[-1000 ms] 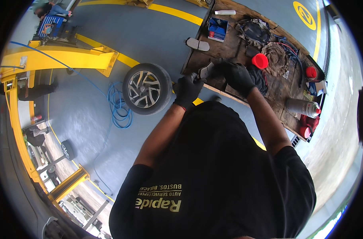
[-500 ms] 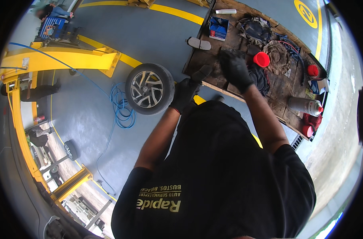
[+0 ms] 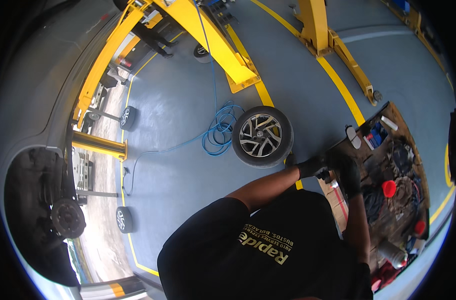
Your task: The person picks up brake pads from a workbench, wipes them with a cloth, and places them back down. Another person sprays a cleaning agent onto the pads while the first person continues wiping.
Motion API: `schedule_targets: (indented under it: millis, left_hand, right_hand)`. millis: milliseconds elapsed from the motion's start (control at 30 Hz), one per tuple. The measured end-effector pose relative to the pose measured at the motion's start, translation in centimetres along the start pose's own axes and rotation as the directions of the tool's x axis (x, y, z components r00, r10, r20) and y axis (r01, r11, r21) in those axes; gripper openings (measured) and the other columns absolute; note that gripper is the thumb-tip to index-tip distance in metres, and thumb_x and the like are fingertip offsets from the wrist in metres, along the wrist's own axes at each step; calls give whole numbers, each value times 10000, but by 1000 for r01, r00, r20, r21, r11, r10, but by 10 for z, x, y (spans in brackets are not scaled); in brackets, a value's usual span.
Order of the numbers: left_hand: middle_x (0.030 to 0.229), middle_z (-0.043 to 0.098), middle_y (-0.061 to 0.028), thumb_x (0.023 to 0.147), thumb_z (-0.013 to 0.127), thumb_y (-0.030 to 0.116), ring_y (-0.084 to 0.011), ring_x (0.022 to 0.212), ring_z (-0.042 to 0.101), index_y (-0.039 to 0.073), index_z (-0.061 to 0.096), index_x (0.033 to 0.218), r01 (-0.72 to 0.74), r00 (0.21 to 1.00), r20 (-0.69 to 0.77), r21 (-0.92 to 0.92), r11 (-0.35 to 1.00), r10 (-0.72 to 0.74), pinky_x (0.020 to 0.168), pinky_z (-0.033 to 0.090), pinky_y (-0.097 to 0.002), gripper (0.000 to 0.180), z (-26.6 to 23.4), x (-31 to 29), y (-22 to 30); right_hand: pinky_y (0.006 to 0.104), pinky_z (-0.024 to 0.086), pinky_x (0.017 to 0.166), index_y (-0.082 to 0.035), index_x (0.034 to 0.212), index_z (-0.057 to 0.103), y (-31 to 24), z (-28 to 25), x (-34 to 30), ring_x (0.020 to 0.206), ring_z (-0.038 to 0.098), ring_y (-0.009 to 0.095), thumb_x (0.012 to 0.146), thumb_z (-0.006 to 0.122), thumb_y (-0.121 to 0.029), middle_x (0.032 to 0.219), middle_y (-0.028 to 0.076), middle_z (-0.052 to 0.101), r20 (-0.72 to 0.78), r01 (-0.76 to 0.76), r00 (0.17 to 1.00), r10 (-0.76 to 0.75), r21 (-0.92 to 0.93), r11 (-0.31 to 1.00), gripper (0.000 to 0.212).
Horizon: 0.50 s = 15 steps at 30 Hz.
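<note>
My left hand (image 3: 312, 168), in a black glove, is closed just off the bench's near left edge. Its fingers wrap a dark brake pad, mostly hidden between the gloves. Right beside it, my right hand (image 3: 347, 175), also black-gloved, curls inward with bent fingers. What its fingertips grip is hidden. A second brake pad (image 3: 353, 137), grey face up, lies at the bench corner beyond my hands. Close by on the wooden workbench (image 3: 360, 161) sits a small blue box (image 3: 375, 136).
A wheel (image 3: 262, 136) lies on the floor left of my hands, beside a coiled blue hose (image 3: 219, 132). The bench carries a red cup (image 3: 389, 188), dirty rags (image 3: 402, 192) and a spray can (image 3: 392, 254). Yellow lift arms (image 3: 213, 40) and a car (image 3: 33, 100) stand left.
The view has swung left, bringing the car's open wheel arch into sight. My right hand has come from over the bench to my left hand; the two now meet at the bench edge.
</note>
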<state>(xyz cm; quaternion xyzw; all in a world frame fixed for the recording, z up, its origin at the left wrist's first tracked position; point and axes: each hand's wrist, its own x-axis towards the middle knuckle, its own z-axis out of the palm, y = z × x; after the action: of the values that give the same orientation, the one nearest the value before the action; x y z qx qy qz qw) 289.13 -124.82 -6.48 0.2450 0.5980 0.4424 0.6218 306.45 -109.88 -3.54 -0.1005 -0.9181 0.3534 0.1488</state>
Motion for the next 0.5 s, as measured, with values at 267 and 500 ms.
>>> schedule_targets:
  millis: [267, 500]
  left_hand:
    - [916, 771, -73, 1182, 604, 381, -162, 747, 731, 38, 734, 1188, -187, 982, -23, -36, 982, 186, 670, 578, -325, 367, -7, -10, -33]
    - [845, 736, -45, 1133, 659, 345, -126, 782, 715, 80, 761, 1118, -244, 970, 14, -41, 969, 245, 670, 543, -305, 284, 1, -6, -15]
  right_hand:
    - [506, 575, 1050, -58, 1293, 803, -12, 8, 15, 1146, 728, 414, 954, 672, -70, 1217, 188, 780, 9, 185, 983, -186, -147, 972, 364]
    - [439, 586, 1070, -61, 1239, 845, 11, 8, 8, 1223, 758, 331, 1007, 684, -122, 1331, 153, 806, -27, 56, 998, -51, 245, 968, 289]
